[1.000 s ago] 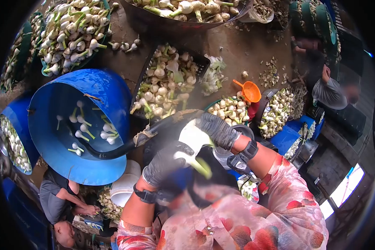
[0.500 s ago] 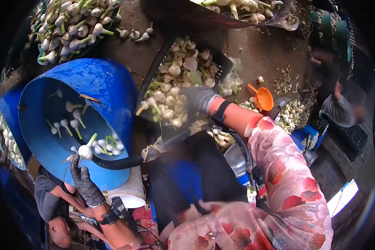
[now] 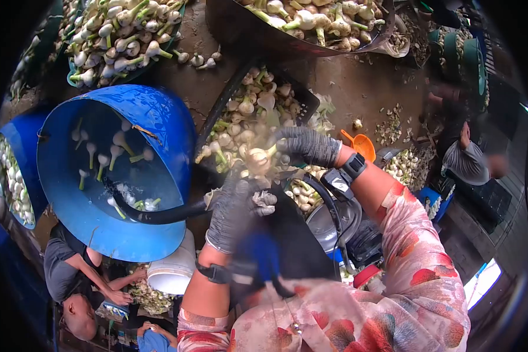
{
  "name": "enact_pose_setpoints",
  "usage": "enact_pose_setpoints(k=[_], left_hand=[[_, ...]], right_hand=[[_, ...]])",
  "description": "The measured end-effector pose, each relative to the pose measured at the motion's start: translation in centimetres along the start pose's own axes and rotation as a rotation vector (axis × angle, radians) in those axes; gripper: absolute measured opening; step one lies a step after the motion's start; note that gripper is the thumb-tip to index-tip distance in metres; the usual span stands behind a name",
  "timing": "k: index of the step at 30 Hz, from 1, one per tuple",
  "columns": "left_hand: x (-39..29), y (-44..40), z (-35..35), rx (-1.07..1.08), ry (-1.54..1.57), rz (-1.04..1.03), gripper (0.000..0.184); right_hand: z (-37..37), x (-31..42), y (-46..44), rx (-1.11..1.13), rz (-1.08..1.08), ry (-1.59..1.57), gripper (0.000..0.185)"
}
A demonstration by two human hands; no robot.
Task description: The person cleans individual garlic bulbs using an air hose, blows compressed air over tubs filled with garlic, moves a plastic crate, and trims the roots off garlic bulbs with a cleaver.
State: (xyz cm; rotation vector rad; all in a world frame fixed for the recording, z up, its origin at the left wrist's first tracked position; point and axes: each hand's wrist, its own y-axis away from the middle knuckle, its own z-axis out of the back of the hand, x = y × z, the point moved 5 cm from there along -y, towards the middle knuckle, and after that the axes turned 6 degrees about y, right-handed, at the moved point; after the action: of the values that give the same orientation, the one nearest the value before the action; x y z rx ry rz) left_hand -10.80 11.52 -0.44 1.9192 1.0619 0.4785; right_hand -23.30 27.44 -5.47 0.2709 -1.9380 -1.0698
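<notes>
My right hand [image 3: 312,146], in a grey glove, pinches the green stem of a garlic bulb [image 3: 258,162] over a black crate [image 3: 307,101] heaped with garlic. The bulb is smeared by motion. My left hand [image 3: 230,212], also gloved, reaches up close beneath that bulb; its fingers are blurred, and I cannot tell if they touch it. Whitish scraps [image 3: 264,200] show beside the left hand. To the left, a tilted blue barrel [image 3: 132,105] holds water with several garlic bulbs [image 3: 116,154] floating in it. A black hose [image 3: 158,215] runs over its rim.
Heaped garlic [image 3: 120,38] fills a tub at the upper left, and a large metal vessel [image 3: 240,26] of garlic stands at the top. An orange strainer [image 3: 362,146] lies to the right. Other people sit at lower left [image 3: 70,264] and far right [image 3: 469,155].
My left hand has moved from the barrel's mouth to the crate; the bulb by its fingertips is gone and the water splashes. My right hand has drawn back from the heap with a garlic bulb.
</notes>
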Motion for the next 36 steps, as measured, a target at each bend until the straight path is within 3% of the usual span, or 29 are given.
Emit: enact_pose_setpoints(k=[1, 2, 4, 5, 6, 7, 8, 10, 13, 20, 23, 25, 26, 28, 29, 31, 34, 36], left_hand=[[0.3, -0.2, -1.6, 0.138, 0.049, 0.019, 0.048], [0.7, 0.3, -2.5, 0.148, 0.045, 0.023, 0.048], [0.0, 1.1, -4.5, 0.193, -0.081, -0.175, 0.042], [-0.1, 1.3, -4.5, 0.219, -0.294, -0.266, 0.043], [-0.5, 1.6, -5.0, 0.228, -0.503, -0.366, 0.044], [-0.4, 1.7, -5.1, 0.175, -0.381, -0.359, 0.045], [-0.3, 1.7, -5.2, 0.125, -0.258, -0.346, 0.046], [0.1, 0.9, -4.3, 0.105, -0.366, -0.401, 0.048], [0.1, 1.2, -5.6, 0.101, -0.778, -0.635, 0.044], [0.3, 2.5, -7.5, 0.104, -0.514, -0.391, 0.045], [1.5, 1.9, -5.5, 0.199, -0.441, -0.353, 0.049], [1.7, 1.8, -5.3, 0.208, -0.386, -0.341, 0.053], [1.7, 1.8, -5.2, 0.213, -0.359, -0.334, 0.055], [2.2, 1.3, -4.6, 0.266, 0.129, -0.119, 0.059], [2.5, 1.3, -4.6, 0.237, 0.219, -0.064, 0.061], [2.4, 1.9, -6.8, 0.249, 0.143, -0.018, 0.061], [3.3, 1.0, -5.8, 0.326, -0.147, -0.052, 0.066], [2.1, 2.3, -6.5, 0.299, -0.34, -0.135, 0.058]], right_hand=[[-0.7, 1.4, 1.7, 0.024, 0.037, 0.014, 0.026], [-1.3, 1.6, 2.8, 0.001, 0.055, -0.007, 0.026], [-1.9, 1.8, 4.5, -0.07, 0.049, -0.095, 0.029], [-2.6, 1.9, 5.0, -0.074, 0.059, -0.097, 0.029], [-2.3, 2.5, 5.6, -0.297, 0.138, 0.029, 0.028], [-2.0, 3.2, 6.6, -0.524, 0.213, 0.155, 0.027], [-2.3, 3.4, 7.5, -0.534, 0.218, 0.153, 0.027], [-2.6, 6.5, 10.4, -0.729, 0.333, 0.455, 0.023], [-4.5, 7.7, 11.7, -0.824, 0.325, 0.52, 0.013], [-4.4, 6.4, 11.1, -0.923, 0.377, 0.564, 0.009], [-2.4, 2.4, 10.3, -0.602, -0.017, -0.057, 0.018], [1.2, -0.4, 9.9, -0.637, 0.129, 1.104, 0.024], [2.1, -2.2, 10.2, -0.637, 0.126, 1.103, 0.024], [5.2, -3.7, 12.1, -1.106, -0.119, 0.457, 0.027], [5.1, -3.7, 12.0, -1.1, -0.112, 0.46, 0.027], [0.0, 5.1, 14.6, -1.029, 0.447, 0.827, 0.03], [-4.9, 8.2, 13.5, -0.581, 0.532, 0.85, 0.023], [-5.9, 8.2, 12.9, -0.654, 0.516, 0.774, 0.019]])
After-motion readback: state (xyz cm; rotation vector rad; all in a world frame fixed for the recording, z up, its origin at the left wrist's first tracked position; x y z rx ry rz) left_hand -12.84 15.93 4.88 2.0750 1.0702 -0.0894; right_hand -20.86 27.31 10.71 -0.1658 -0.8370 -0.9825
